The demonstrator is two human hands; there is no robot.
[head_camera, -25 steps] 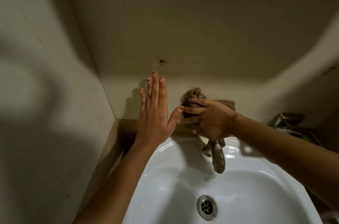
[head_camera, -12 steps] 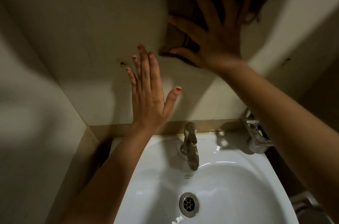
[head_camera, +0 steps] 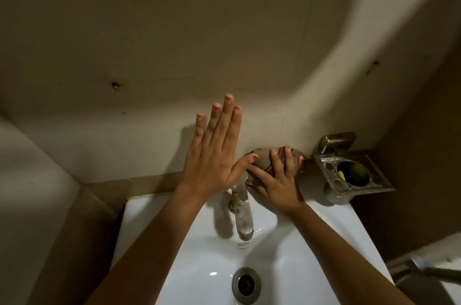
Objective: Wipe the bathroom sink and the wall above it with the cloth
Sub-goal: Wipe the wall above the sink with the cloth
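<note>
Bunched cloth (head_camera: 261,158) sits low on wall (head_camera: 174,30), just above sink (head_camera: 314,242) rim, right of faucet (head_camera: 243,212). Right hand (head_camera: 279,180) presses it, fingers splayed over it. Left hand (head_camera: 212,155) flat on wall, fingers straight, holding nothing. Metal holder (head_camera: 369,180) near right.

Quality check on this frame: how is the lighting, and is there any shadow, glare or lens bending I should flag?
Head view: dim and warm, with the upper wall in shade; the left hand throws a shadow leftward on it; there are small glints on the sink by the drain; the wide lens tilts the wall seams; cloth detail is murky.
</note>
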